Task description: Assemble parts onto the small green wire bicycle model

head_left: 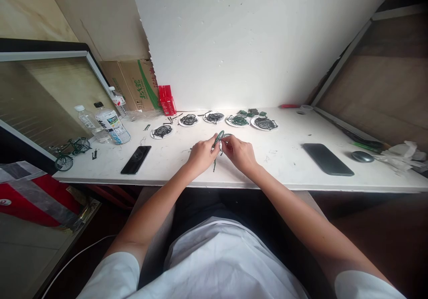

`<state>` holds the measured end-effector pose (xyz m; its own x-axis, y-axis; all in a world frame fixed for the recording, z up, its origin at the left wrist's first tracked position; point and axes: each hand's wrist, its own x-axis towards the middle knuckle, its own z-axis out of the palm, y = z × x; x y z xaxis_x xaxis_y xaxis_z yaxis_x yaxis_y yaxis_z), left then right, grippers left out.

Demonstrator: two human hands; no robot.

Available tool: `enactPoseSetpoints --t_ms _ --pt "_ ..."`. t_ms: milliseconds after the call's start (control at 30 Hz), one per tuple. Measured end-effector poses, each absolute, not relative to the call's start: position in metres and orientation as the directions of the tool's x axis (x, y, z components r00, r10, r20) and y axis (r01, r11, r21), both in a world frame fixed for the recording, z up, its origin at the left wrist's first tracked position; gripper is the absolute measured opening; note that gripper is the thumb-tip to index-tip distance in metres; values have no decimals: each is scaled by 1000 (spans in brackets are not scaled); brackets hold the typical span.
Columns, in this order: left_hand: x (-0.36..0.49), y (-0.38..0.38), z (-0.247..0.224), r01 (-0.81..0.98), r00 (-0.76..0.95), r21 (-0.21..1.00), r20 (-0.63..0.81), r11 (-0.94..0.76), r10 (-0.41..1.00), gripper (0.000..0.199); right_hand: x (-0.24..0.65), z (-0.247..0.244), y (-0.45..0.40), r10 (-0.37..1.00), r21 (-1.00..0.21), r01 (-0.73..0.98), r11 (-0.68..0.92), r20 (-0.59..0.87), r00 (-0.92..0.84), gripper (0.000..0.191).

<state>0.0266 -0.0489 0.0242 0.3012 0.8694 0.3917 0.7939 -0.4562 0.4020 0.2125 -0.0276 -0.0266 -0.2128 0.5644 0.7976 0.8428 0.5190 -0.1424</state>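
Note:
Near the middle of the white table point(281, 156), my left hand point(202, 154) is closed on a small green wheel-like part point(219, 137), which stands up between its fingertips. My right hand point(240, 153) touches the left at the fingertips and pinches at the same green piece; another thin rounded part shows just behind its fingers. Thin green bits point(214, 167) lie below the hands. Behind them stand round plates of small parts: dark ones point(162, 131), green ones point(238, 120) and dark wheels point(264, 123).
At the left stand a small green model bicycle point(68, 152), bottles point(113, 127) and a black phone point(136, 160). A dark tablet-like slab point(327, 159) and a mouse point(362, 156) lie right. A red box point(167, 100) stands before the upright white board point(261, 45).

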Motion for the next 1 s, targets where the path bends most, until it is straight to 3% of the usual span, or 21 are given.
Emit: enactPoseSetpoints --t_ms 167,300,500,633,733,833,900,1000 --pt "26 -48 20 785 298 404 420 -470 857 49 212 -26 -30 623 -251 806 536 762 -177 24" --pt "26 -47 18 775 307 406 427 -484 850 50 210 -23 -35 685 -414 714 565 717 -127 25" --pt "26 -46 18 803 313 358 427 -476 849 52 202 -11 -45 860 -794 354 494 506 -65 38" --pt "28 -46 17 827 304 320 437 -462 847 52 198 -6 -47 915 -892 205 402 399 -60 47" --pt "28 -45 16 829 311 314 428 -463 848 53 197 -7 -47 913 -890 205 407 403 -61 47" --pt "27 -45 16 810 316 340 434 -478 844 53 200 -11 -44 871 -814 332 477 488 -53 37" --pt "27 -45 17 783 310 384 442 -490 842 51 205 -14 -41 790 -652 523 549 610 -69 31" --pt "27 -46 18 703 300 486 461 -520 835 38 212 -17 -36 652 -308 769 560 737 -180 27"
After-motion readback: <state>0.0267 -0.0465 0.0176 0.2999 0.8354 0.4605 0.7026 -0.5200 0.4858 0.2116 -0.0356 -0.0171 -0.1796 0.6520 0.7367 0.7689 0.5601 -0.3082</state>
